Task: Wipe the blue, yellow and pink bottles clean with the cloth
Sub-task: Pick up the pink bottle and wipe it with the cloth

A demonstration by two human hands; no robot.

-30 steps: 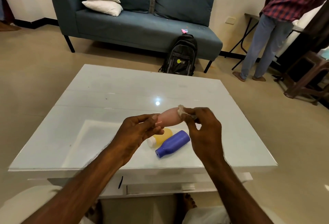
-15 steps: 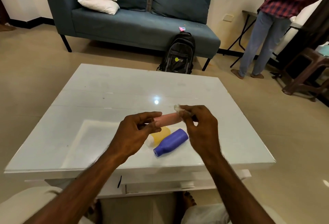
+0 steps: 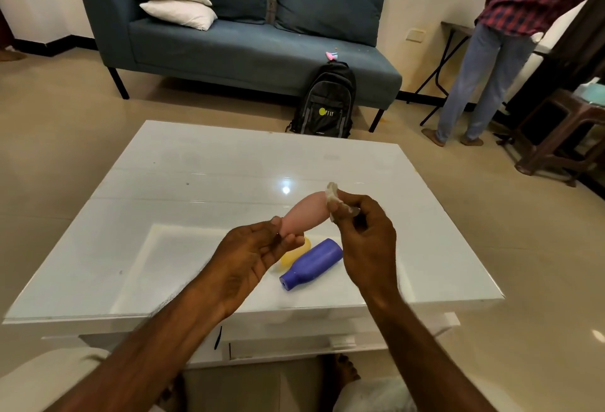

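Pink bottle (image 3: 306,212): matte, tapered, held in the air above the table, tilted, narrow end low and toward the left, wide base up and right. Cloth (image 3: 333,197): small, whitish, crumpled, pressed against the pink base. Blue bottle (image 3: 312,263): lying on its side on the table, neck toward the viewer. Yellow bottle (image 3: 294,255): lying just behind the blue, touching it, mostly hidden.

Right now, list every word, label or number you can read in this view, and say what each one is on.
"PTIT", after a round yellow-green mark: on the front pocket of the black backpack leaning against the sofa.
Smaller print low on the backpack: too small to read.
Pink bottle, blue bottle, yellow bottle: no readable label shows.
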